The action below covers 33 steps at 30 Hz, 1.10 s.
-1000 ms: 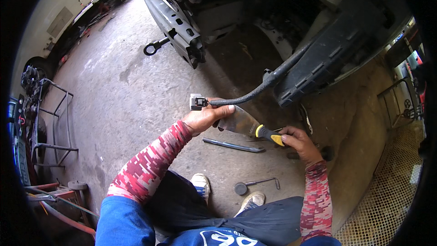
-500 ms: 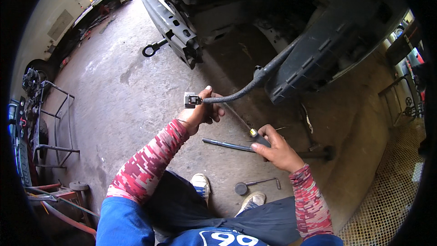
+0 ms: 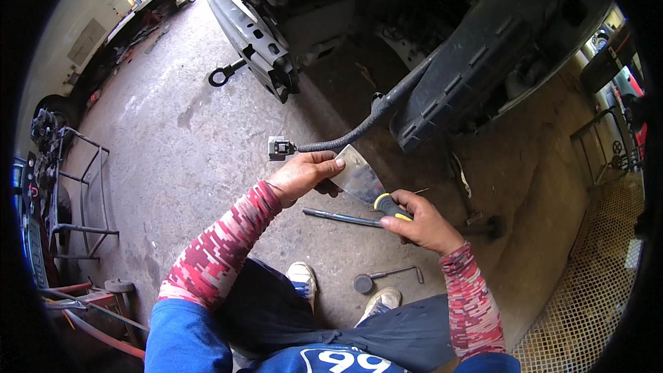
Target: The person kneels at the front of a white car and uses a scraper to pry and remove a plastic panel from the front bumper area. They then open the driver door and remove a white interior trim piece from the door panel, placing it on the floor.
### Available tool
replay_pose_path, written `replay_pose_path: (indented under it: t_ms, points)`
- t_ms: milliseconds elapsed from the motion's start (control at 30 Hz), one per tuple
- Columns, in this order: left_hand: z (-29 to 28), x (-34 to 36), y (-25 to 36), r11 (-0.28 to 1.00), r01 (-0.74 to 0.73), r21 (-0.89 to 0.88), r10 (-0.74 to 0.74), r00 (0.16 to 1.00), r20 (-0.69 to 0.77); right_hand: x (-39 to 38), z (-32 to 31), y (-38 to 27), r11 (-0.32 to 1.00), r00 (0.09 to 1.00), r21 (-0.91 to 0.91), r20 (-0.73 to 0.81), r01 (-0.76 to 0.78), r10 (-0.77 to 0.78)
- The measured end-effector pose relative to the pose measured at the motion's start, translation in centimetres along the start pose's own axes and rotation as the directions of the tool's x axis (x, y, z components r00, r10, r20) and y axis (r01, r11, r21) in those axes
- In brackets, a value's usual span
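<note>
I hold a scraper with a broad metal blade point(image 3: 358, 178) between my two hands. My right hand point(image 3: 429, 226) is wrapped round its black and yellow handle point(image 3: 391, 206). The fingers of my left hand point(image 3: 304, 174) pinch the blade's far left corner. A dark rod point(image 3: 338, 217) passes behind my right hand; I cannot tell whether that hand grips it too. Just beyond my left hand is a grey plug connector point(image 3: 280, 148), on the end of a black corrugated cable point(image 3: 345, 139) running from the vehicle.
The vehicle's black plastic panel point(image 3: 463, 76) is at the far right, with a bare metal beam point(image 3: 252, 38) and tow eye point(image 3: 219, 77) at far left. A ratchet-like tool point(image 3: 364, 283) lies by my shoes. Metal frames point(image 3: 83, 193) stand left; grating point(image 3: 587, 290) lies right.
The scraper has turned from edge-on to show its flat blade. My left fingers now pinch its corner, and the hand sits nearer than the connector, no longer behind it.
</note>
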<state>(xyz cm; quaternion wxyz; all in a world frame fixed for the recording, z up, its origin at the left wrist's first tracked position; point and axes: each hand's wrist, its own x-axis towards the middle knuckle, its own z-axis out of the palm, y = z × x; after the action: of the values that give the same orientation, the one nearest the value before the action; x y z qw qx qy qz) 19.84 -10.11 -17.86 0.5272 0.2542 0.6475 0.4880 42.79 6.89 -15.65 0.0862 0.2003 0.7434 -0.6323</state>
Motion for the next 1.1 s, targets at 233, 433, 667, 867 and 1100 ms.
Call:
replay_pose_path:
  t_ms: [233,433,667,867,1100]
  points:
    - [-0.5,0.0,-0.2,0.997,0.028,0.074,-0.027,1.000,-0.010,-0.6,0.3,-0.5,0.932,0.978,-0.344,-0.125,0.116,-0.168]
    - [-0.2,0.0,0.1,0.986,0.021,0.167,-0.015,0.999,-0.040,-0.7,0.2,-0.7,0.899,0.964,-0.418,-0.162,0.127,-0.211]
    - [0.9,-0.2,0.2,0.963,-0.012,0.271,0.041,0.994,-0.098,-0.5,0.7,-0.9,0.893,0.973,-0.423,-0.098,0.151,-0.211]
    - [0.5,0.9,-0.9,0.985,0.078,0.156,-0.064,0.993,-0.096,-0.5,0.8,-1.0,0.900,0.971,-0.408,-0.105,0.155,-0.215]
    - [-0.3,1.1,-1.6,0.993,0.016,0.120,-0.009,0.998,-0.058,-0.5,0.7,-0.7,0.816,0.933,-0.540,-0.144,0.205,-0.330]
